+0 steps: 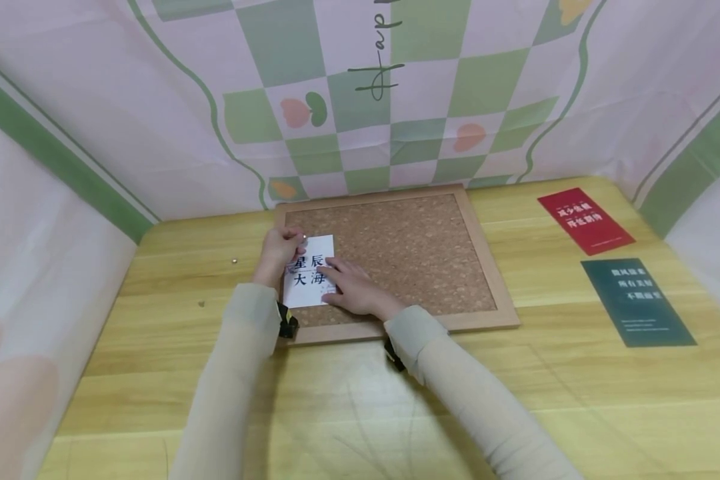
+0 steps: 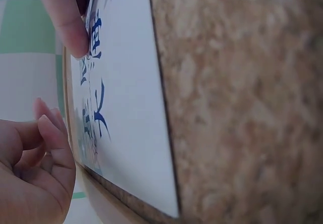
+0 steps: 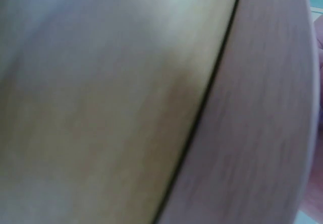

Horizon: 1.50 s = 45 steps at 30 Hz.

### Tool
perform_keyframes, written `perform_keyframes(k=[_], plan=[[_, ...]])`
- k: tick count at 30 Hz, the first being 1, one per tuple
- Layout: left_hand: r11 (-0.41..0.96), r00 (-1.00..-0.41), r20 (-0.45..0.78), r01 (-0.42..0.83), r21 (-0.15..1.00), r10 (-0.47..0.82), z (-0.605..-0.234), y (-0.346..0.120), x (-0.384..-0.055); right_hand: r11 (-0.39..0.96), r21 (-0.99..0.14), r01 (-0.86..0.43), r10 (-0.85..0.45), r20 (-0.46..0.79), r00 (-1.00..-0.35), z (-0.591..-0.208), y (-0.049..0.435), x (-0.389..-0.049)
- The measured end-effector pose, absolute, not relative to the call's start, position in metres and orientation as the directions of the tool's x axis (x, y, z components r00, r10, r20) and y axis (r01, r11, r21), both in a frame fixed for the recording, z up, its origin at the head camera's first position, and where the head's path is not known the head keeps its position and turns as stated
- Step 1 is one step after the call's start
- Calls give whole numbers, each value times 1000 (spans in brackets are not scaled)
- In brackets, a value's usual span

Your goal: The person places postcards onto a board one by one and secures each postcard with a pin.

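A white card [image 1: 309, 293] with large dark characters lies on the cork board [image 1: 396, 253], at its left end. By the card's top left corner, my left hand [image 1: 279, 253] pinches a small silver pushpin [image 1: 304, 238] between thumb and fingertips. In the left wrist view those fingertips meet beside the card, and the pin is hidden. With fingers spread, my right hand [image 1: 360, 290] presses on the card's right edge. The right wrist view catches mostly the board's wooden frame [image 3: 242, 123] and a sliver of hand at its right edge.
Two small pins, one silver [image 1: 235, 261] and one duller [image 1: 201, 304], lie on the wooden table [image 1: 156, 373] left of the board. A red card [image 1: 588, 223] and a dark green card [image 1: 639, 307] lie to the right. Patterned cloth [image 1: 366, 153] hangs behind.
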State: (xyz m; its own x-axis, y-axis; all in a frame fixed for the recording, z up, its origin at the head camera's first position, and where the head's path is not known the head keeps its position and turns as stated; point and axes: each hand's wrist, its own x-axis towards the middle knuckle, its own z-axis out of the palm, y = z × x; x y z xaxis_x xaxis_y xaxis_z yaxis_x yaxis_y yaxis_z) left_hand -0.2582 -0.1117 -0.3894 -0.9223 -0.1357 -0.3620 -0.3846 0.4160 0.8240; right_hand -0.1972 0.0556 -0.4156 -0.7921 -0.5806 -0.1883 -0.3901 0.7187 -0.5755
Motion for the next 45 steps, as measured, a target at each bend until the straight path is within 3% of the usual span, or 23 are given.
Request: perform_keyframes(k=[31, 45], plan=[[441, -917, -376, -396, 805, -136, -394, -113, -260, 719, -578, -387, -581, -194, -790, -414, 56, -197], [498, -946, -293, -321, 805, -136, -403, -112, -265, 722, -575, -385, -579, -198, -791, -415, 56, -197]])
